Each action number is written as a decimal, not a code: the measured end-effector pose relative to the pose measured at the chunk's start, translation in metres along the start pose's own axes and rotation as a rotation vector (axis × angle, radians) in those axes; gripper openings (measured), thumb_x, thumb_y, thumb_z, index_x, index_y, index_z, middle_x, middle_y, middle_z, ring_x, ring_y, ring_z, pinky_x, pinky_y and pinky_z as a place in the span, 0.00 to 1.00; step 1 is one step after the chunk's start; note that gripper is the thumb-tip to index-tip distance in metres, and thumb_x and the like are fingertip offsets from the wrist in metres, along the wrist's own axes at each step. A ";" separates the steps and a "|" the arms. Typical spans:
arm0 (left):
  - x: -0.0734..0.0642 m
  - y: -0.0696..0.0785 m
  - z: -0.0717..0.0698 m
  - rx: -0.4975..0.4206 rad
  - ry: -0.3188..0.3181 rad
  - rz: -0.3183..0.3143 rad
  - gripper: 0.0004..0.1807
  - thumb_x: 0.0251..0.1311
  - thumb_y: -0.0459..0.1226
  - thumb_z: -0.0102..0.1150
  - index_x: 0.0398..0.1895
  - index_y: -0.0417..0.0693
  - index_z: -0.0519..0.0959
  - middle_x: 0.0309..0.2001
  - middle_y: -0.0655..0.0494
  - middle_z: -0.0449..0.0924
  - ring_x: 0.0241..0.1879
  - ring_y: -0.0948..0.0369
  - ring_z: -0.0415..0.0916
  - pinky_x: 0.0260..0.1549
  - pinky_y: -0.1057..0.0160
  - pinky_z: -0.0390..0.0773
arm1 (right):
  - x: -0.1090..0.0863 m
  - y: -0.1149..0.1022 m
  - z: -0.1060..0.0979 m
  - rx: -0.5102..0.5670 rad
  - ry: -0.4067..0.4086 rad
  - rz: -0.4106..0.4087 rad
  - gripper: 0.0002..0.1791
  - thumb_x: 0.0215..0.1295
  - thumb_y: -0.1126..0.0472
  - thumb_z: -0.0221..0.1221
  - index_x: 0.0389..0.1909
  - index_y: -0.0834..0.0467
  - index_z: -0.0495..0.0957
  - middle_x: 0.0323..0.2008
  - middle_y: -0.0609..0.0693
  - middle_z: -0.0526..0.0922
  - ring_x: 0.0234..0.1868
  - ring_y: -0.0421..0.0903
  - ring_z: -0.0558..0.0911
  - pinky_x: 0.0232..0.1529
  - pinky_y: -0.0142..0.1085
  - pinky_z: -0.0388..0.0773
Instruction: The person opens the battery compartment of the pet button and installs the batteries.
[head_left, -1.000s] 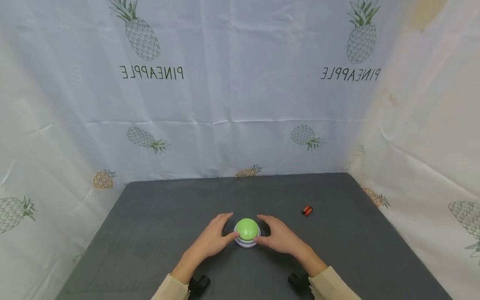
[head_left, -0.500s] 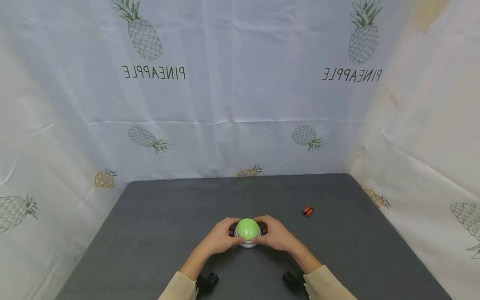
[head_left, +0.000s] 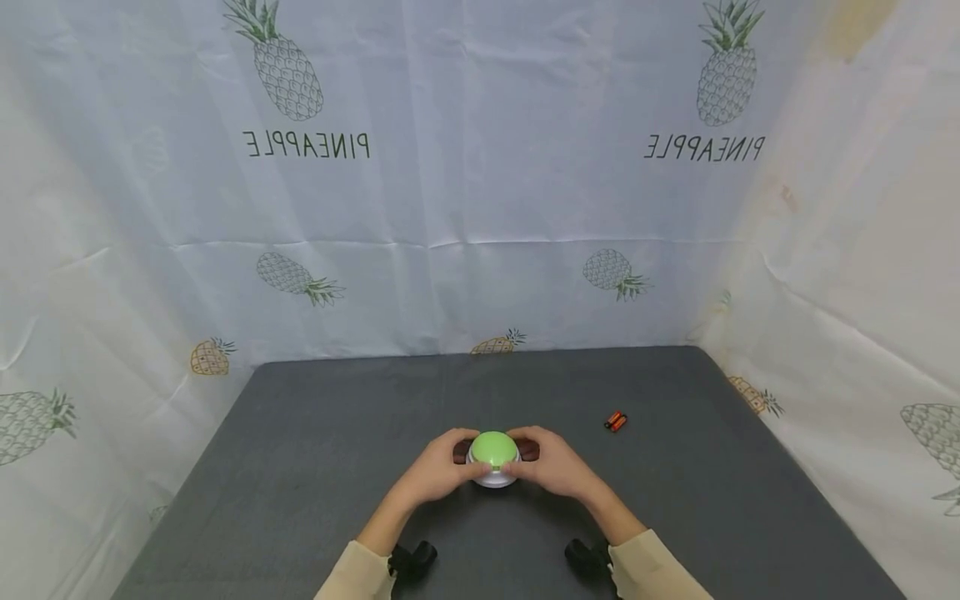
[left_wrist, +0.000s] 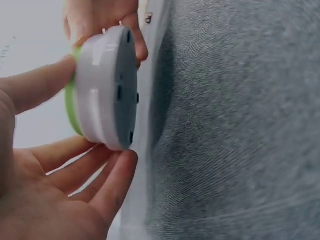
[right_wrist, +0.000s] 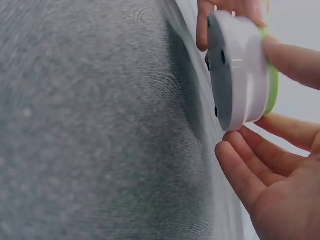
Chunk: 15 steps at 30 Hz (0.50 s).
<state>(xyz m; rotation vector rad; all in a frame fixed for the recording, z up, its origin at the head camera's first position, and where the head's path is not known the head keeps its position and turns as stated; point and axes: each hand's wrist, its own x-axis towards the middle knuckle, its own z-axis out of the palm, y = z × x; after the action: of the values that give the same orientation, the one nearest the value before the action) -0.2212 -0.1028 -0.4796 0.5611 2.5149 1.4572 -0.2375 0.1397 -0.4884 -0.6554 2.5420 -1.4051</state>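
A round push button with a green dome and a white base is held between both hands, just above the dark table. My left hand grips its left side, thumb at the near edge of the dome and fingers spread round the base. On the opposite side my right hand mirrors that hold. In the left wrist view the button's white base is seen side-on, its grey underside dotted with small dark spots. The right wrist view shows a gap between this underside and the table cloth.
Two small orange and black batteries lie side by side on the dark table, to the right of and beyond the hands. White curtains printed with pineapples hang behind the table and at both sides.
Both hands have closed in from beside the push button and taken hold of it. The button has since risen slightly off the table. The batteries have stayed put.
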 end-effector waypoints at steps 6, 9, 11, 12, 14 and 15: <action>0.003 0.002 -0.003 -0.055 0.040 0.016 0.32 0.67 0.48 0.66 0.66 0.38 0.72 0.61 0.42 0.74 0.57 0.46 0.78 0.51 0.48 0.80 | 0.000 -0.007 -0.004 0.054 0.035 0.009 0.30 0.66 0.48 0.67 0.62 0.62 0.76 0.54 0.54 0.81 0.52 0.49 0.82 0.55 0.49 0.79; 0.005 0.003 -0.004 -0.061 0.062 0.015 0.31 0.67 0.49 0.65 0.66 0.39 0.73 0.60 0.43 0.76 0.57 0.47 0.78 0.52 0.48 0.80 | 0.000 -0.012 -0.006 0.072 0.044 0.005 0.29 0.67 0.48 0.66 0.63 0.61 0.76 0.55 0.54 0.81 0.53 0.50 0.82 0.56 0.50 0.79; 0.006 0.005 -0.005 -0.066 0.075 0.015 0.31 0.68 0.50 0.64 0.65 0.39 0.74 0.60 0.44 0.77 0.56 0.47 0.78 0.53 0.47 0.79 | 0.000 -0.015 -0.007 0.076 0.050 0.000 0.29 0.68 0.48 0.65 0.63 0.60 0.76 0.55 0.53 0.81 0.53 0.50 0.82 0.56 0.49 0.79; 0.006 0.006 -0.006 -0.073 0.080 0.017 0.30 0.68 0.50 0.64 0.65 0.39 0.74 0.59 0.44 0.77 0.56 0.47 0.78 0.53 0.47 0.79 | 0.000 -0.016 -0.008 0.076 0.052 -0.006 0.29 0.69 0.48 0.65 0.64 0.60 0.76 0.55 0.53 0.81 0.53 0.50 0.82 0.56 0.49 0.79; 0.007 0.009 -0.008 -0.089 0.090 0.023 0.29 0.68 0.49 0.63 0.64 0.39 0.75 0.59 0.44 0.78 0.56 0.48 0.78 0.53 0.48 0.80 | 0.000 -0.019 -0.010 0.081 0.057 -0.015 0.28 0.69 0.49 0.65 0.64 0.60 0.75 0.55 0.53 0.81 0.53 0.49 0.82 0.56 0.49 0.78; 0.007 0.011 -0.009 -0.094 0.093 0.026 0.29 0.69 0.49 0.63 0.64 0.40 0.75 0.58 0.45 0.78 0.56 0.48 0.79 0.52 0.48 0.80 | -0.001 -0.021 -0.011 0.082 0.057 -0.023 0.28 0.69 0.49 0.65 0.65 0.60 0.75 0.56 0.53 0.81 0.54 0.49 0.82 0.56 0.48 0.78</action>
<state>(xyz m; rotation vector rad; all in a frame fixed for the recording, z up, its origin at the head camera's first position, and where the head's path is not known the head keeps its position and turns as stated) -0.2278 -0.1020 -0.4659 0.5236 2.5003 1.6381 -0.2349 0.1391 -0.4650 -0.6420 2.5115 -1.5484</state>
